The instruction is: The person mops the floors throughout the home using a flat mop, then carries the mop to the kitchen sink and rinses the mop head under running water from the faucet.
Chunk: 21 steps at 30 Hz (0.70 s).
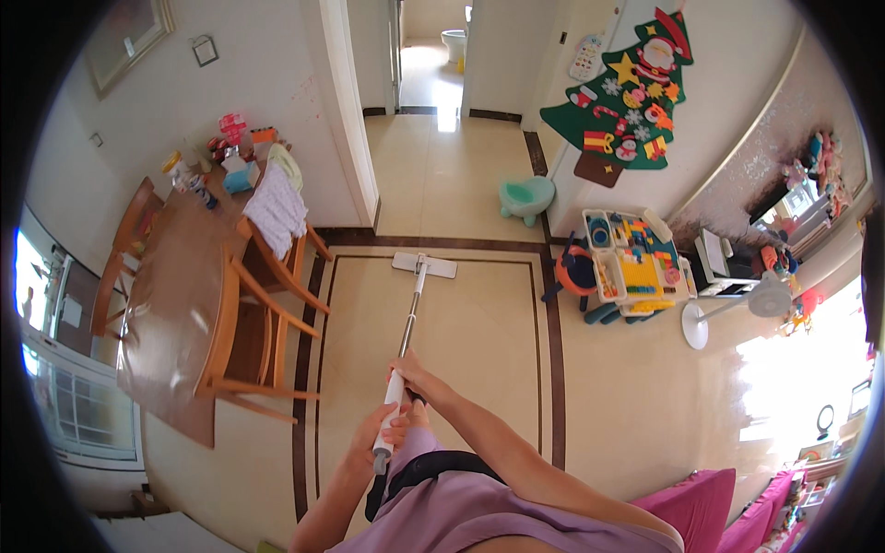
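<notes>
A flat mop (412, 318) stretches away from me, its white rectangular head (441, 268) lying on the beige tiled floor (489, 341) just inside the dark border strip. My left hand (373, 431) is wrapped round the white grip near the handle's end. Farther up, my right hand (407, 370) closes round the handle where the white grip meets the metal pole. The grey end cap (380, 461) sticks out below my left hand. Some of the right hand's fingers are hidden behind the handle.
To the left are a wooden dining table (171, 323) and chairs (263, 332). At the right stand a toy-brick table (636, 263), a small chair (573, 267) and a white fan (728, 309). A green child's potty (526, 198) sits by the doorway. Pink cushions (691, 507) lie lower right.
</notes>
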Available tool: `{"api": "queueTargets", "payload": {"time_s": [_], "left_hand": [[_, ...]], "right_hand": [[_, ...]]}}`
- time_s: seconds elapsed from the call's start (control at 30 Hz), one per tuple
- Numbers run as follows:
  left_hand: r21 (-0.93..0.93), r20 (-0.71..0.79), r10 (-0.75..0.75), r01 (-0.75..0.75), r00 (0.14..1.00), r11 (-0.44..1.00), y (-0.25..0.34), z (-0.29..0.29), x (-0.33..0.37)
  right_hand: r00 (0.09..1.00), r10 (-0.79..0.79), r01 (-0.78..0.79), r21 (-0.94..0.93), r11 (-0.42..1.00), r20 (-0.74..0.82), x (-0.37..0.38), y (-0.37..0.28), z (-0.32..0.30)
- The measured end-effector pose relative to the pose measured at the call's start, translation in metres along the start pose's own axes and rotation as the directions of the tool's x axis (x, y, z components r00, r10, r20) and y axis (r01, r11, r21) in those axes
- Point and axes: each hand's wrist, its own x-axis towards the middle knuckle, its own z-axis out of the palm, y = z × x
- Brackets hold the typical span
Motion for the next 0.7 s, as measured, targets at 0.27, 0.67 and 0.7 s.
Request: {"api": "queueTargets", "payload": {"time_s": [0.27,0.67,0.7], "left_hand": [[0.036,0.022,-0.088,0.087,0.996,0.996,0.176,0.094,0.135],[0.048,-0.062,-0.045,0.048,0.997,0.998,0.38,0.274,0.331],[0.052,-0.059,-0.046,0.049,0.997,0.997,0.395,0.293,0.35]], "right_hand": [[0.999,0.038,-0.04,-0.064,0.997,-0.029,0.175,-0.163,0.006],[0.995,0.013,-0.026,-0.123,0.992,-0.103,0.438,-0.385,-0.023],[0.996,-0.022,0.014,-0.09,0.996,-0.092,0.459,-0.403,-0.032]]}}
